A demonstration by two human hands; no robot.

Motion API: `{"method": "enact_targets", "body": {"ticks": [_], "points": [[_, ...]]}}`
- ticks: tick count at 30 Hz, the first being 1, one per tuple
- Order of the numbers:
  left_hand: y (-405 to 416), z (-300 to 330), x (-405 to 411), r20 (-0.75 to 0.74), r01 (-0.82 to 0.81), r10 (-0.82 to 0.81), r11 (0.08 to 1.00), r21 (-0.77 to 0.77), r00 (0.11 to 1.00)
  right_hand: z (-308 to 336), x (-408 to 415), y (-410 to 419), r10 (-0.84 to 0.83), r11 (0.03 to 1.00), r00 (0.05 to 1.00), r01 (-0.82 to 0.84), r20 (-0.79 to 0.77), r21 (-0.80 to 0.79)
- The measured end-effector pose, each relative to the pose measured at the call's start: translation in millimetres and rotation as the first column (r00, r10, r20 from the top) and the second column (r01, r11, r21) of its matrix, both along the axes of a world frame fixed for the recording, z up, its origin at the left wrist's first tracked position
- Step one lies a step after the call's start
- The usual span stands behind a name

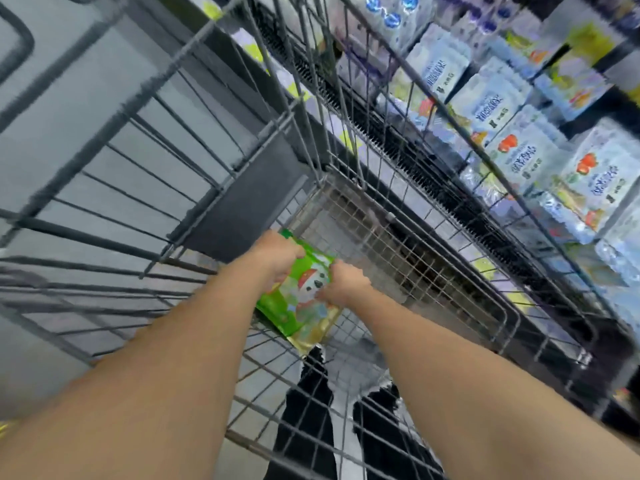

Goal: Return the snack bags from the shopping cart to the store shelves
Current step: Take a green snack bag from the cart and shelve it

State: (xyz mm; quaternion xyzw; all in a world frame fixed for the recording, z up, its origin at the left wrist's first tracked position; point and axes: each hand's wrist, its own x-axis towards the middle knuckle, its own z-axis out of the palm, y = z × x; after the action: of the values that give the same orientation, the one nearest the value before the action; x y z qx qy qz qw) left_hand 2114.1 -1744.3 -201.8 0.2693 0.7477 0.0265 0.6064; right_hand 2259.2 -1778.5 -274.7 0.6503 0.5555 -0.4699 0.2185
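— Snack bag, the green glossy plastic pouch with a cartoon print and a gold lower edge (301,299): where is it?

— Just below the middle of the frame, inside the grey wire-mesh shopping cart (408,244), held up between both hands.

— How do the hands sit on it?

— The left hand (277,254) grips its upper left edge, fingers curled over the top corner. The right hand (341,284) pinches the right edge, fingers folded onto the printed face. Both are closed on the pouch, close together, with the bare forearms running in from the lower corners.

— Is it touching the cart?

— Motion blur makes that unclear; its gold edge hangs near the mesh wall at lower centre.

— And around it?

— Through the mesh at the bottom of the frame, the person's black trousers (311,417) show above grey floor (69,98), which fills the upper left. Along the right side run dark store shelves (398,147), stocked with pale blue and white printed snack packets (519,150), some with red fruit pictures. At the top, clear water bottles with blue caps (393,19) stand.
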Motion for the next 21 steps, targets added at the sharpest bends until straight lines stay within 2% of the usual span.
{"method": "enact_targets", "body": {"ticks": [5, 7, 8, 10, 12, 14, 15, 16, 17, 19, 21], "points": [[-3, -19, -10, -0.035, -0.028, 0.027, 0.999, -0.024, 0.999, -15, -13, 3, -0.050, 0.997, 0.998, 0.048, -0.035, -0.053], [-4, -21, -12, -0.078, -0.013, 0.010, 0.999, -0.040, 0.997, -15, -16, 3, -0.265, 0.957, 0.955, 0.243, -0.131, -0.161], [-5, -20, -12, -0.088, -0.010, 0.006, 0.999, -0.041, 0.996, -12, -15, 4, -0.416, 0.897, 0.890, 0.368, -0.188, -0.243], [-7, -17, -11, -0.101, -0.017, 0.012, 0.999, -0.044, 0.995, -2, -6, 7, -0.686, 0.714, 0.688, 0.572, -0.237, -0.404], [-12, -12, -11, -0.112, -0.024, 0.017, 0.998, -0.066, 0.994, 11, 12, 11, -0.879, 0.472, 0.422, 0.702, -0.222, -0.534], [-18, -7, -9, -0.033, -0.092, 0.088, 0.986, -0.142, 0.996, 26, 34, 15, -0.979, 0.199, 0.105, 0.703, -0.176, -0.683], [-20, -3, -6, 0.071, -0.191, 0.210, 0.959, -0.211, 0.975, 35, 43, 15, -0.988, 0.114, 0.002, 0.666, -0.151, -0.737], [-19, -1, -2, 0.176, -0.282, 0.339, 0.916, -0.284, 0.924, 42, 50, 15, -0.989, 0.076, -0.052, 0.627, -0.139, -0.775], [-17, 2, 1, 0.233, -0.351, 0.438, 0.875, -0.335, 0.868, 49, 53, 14, -0.987, 0.085, -0.060, 0.595, -0.150, -0.799], [-11, 1, 7, 0.305, -0.409, 0.541, 0.819, -0.402, 0.784, 57, 54, 12, -0.974, 0.179, -0.024, 0.522, -0.224, -0.834], [-4, 3, 9, 0.312, -0.395, 0.518, 0.836, -0.381, 0.796, 55, 57, 12, -0.950, 0.271, -0.009, 0.467, -0.311, -0.842]]}}
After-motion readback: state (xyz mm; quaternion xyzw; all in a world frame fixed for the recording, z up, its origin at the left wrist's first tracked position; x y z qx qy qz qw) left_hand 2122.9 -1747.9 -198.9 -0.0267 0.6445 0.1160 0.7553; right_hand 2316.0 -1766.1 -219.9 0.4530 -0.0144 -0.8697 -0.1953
